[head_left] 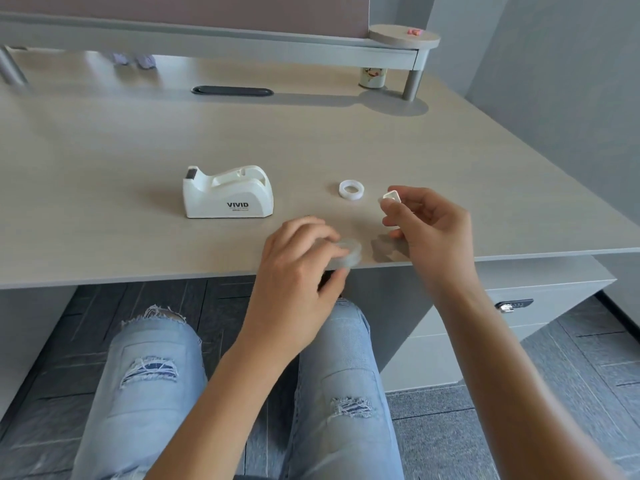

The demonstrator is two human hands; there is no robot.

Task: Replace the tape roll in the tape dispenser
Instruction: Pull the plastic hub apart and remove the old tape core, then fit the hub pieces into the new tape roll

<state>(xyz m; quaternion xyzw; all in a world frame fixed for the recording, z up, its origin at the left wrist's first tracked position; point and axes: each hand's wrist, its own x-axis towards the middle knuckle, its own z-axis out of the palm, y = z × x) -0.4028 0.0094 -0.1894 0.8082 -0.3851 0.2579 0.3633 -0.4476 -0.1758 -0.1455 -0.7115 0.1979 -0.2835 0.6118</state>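
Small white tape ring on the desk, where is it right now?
Head view: the small white tape ring lies flat on the desk, right of the white tape dispenser and just left of the right hand, untouched by either hand.

Head camera, close, looking forward-down at desk (104, 140), lap.

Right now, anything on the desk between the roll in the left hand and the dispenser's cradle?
Nothing visible. The left hand grips a tape roll at the desk's near edge; the desk between it and the dispenser is bare. The cradle looks open and empty. The small ring lies off to the right, outside that path.
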